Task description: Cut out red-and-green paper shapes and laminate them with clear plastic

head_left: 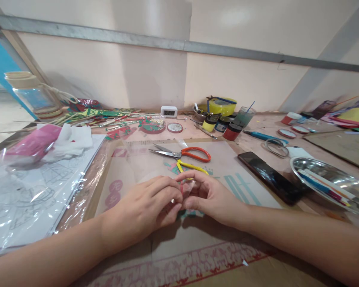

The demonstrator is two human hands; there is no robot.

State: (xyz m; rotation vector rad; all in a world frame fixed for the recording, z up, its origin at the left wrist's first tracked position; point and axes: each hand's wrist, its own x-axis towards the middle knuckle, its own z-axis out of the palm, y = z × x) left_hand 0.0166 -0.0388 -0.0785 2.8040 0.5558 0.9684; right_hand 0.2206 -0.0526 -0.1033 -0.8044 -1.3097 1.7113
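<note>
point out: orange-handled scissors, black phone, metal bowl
orange-handled scissors (194, 154): head view, on the orange handle loop.
black phone (271, 172): head view, middle of the dark screen.
metal bowl (299, 172): head view, on the bowl's left rim.

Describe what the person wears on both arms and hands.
Both forearms are bare as far as the picture shows: no sleeves, watch or bracelets. The left hand and the right hand wear no gloves, and no rings show on the visible fingers. The nails look short and unpainted.
</note>
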